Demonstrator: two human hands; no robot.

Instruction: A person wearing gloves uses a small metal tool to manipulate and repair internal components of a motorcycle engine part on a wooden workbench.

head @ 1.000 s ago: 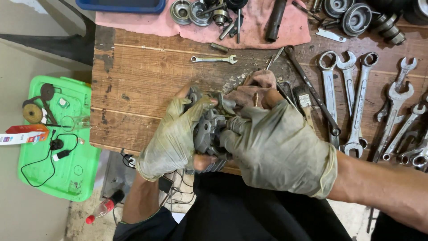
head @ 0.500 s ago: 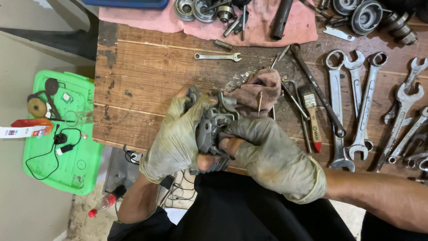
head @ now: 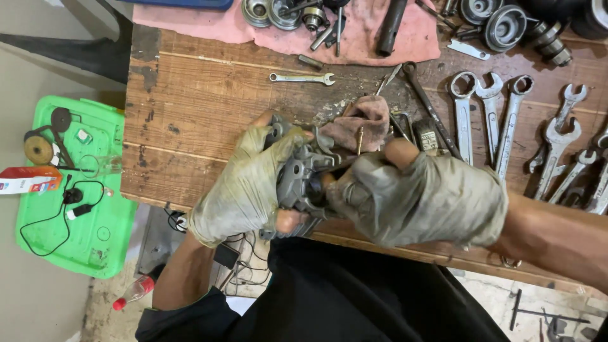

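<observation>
Since the earlier frame my right hand (head: 421,199) has slid rightward along the near edge, its forearm now running off the lower right of the frame, while my left hand (head: 247,183) has kept its grip in the same spot. Both gloved hands are clamped on the grey metal housing (head: 303,177), left from the left side, right from the right, and they hold it just above the near edge of the tabletop (head: 190,114), centre of the frame, over my lap.

I judge the main risk to be a slip: the gloves look greasy, the casting is lumpy and probably heavy, and it hangs at the very edge, so a loose grip could send it down onto my legs or the floor. A bare fingertip shows through the left glove at the bottom of the part; an edge of the casting could pinch it.

The housing's long axis runs roughly from lower left to upper right, its narrower end pointing up toward the crumpled pinkish rag (head: 361,120). How its far face is turned I cannot tell.

Beyond the rag lies a small spanner (head: 303,78); a row of larger spanners (head: 487,120) fans across the upper right.
</observation>
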